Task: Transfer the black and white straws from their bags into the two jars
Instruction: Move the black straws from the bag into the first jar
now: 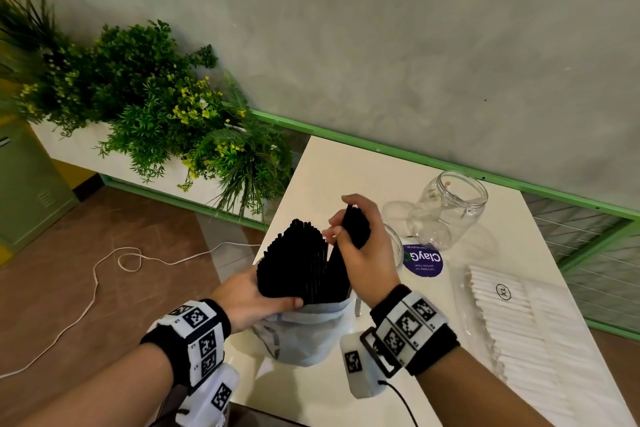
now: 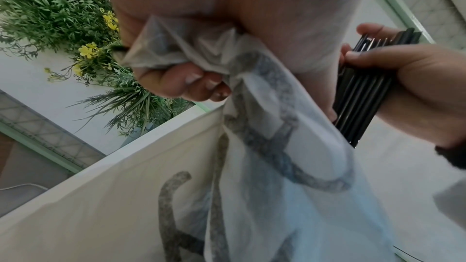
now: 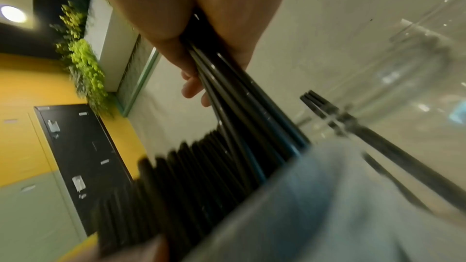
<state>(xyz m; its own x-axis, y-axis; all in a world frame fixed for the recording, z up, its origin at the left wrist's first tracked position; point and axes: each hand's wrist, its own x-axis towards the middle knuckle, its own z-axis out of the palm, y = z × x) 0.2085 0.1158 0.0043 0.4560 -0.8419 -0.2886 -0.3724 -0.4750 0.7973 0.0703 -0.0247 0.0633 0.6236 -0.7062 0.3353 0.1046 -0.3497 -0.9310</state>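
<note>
A big bundle of black straws (image 1: 298,263) stands upright in a translucent plastic bag (image 1: 304,336) near the table's front left. My left hand (image 1: 263,300) grips the bundle and the bunched bag low down; in the left wrist view its fingers (image 2: 194,81) clutch the bag (image 2: 277,146). My right hand (image 1: 356,239) grips a handful of black straws (image 3: 239,97) tilted right, their lower ends still in the bag. One clear jar (image 1: 450,208) stands open at the back. A second jar (image 1: 396,246) sits mostly hidden behind my right hand. White straws (image 1: 512,329) lie in their bag at right.
A round purple sticker (image 1: 423,261) lies on the white table (image 1: 346,170) between the jars. In the right wrist view a few black straws (image 3: 378,142) show through the glass jar (image 3: 416,67). Plants (image 1: 156,104) and a white cord (image 1: 104,270) are off the table's left.
</note>
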